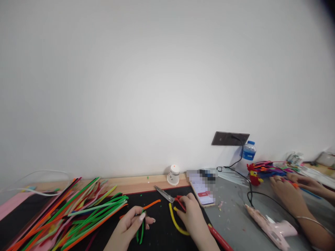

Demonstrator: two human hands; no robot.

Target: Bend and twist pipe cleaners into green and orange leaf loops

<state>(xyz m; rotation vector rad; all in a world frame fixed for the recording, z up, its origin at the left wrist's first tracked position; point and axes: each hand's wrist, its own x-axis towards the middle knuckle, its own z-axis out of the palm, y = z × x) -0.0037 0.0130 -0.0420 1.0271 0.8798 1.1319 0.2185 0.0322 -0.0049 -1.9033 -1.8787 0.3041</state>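
On our left, a heap of coloured pipe cleaners (pixel 96 216) spreads over the black mat (pixel 157 240). Next to it, our left hand (pixel 134 223) pinches green stems (pixel 142 232) between thumb and fingers, their ends hanging below; an orange stem (pixel 153 204) sticks out just behind. Further right we see the scissors (pixel 165 194), blades pointing away to the left, and a small white cup (pixel 173 175) by the wall. A yellow stem (pixel 174 221) curves beside our right hand (pixel 190 212), whose fingers curl over the scissors' red handles; we cannot tell how firmly they close. Beyond lie a phone (pixel 201 190), a red handle (pixel 220 237), a bottle (pixel 248 158), a red-and-yellow figure (pixel 253 174), a pink glue gun (pixel 272 228) and a co-worker's hands (pixel 284 193).
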